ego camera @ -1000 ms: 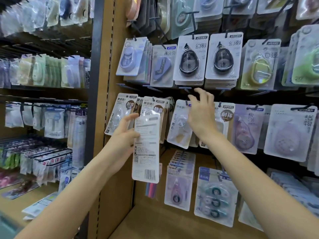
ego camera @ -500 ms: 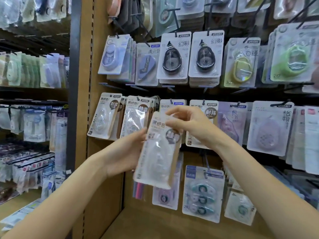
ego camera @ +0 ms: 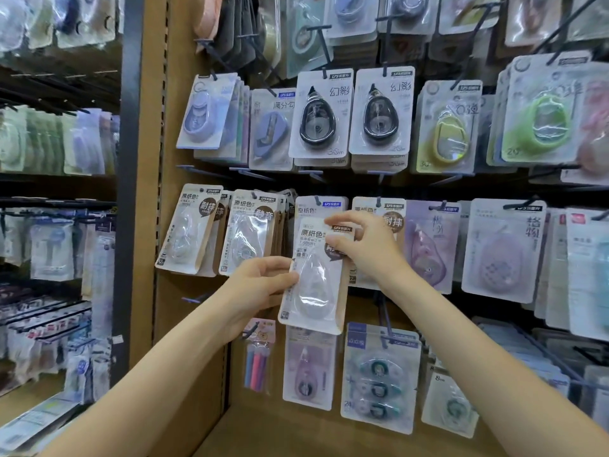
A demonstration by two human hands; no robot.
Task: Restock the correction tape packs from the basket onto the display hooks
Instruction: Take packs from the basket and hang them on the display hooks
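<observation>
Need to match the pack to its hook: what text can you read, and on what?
"原纸色": kraft-edged clear-blister correction tape pack held in both hands.
"幻影", "30m": black teardrop tape pack.
"耐摔": brown badge on hanging kraft pack.
"静音": neighbouring kraft pack.
Fine print: too small.

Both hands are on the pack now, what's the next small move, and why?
Probably lift the correction tape pack and thread its top hole onto the hook directly above: the right hand pinches its top, the left hand steadies its side, and identical packs hang there.
</observation>
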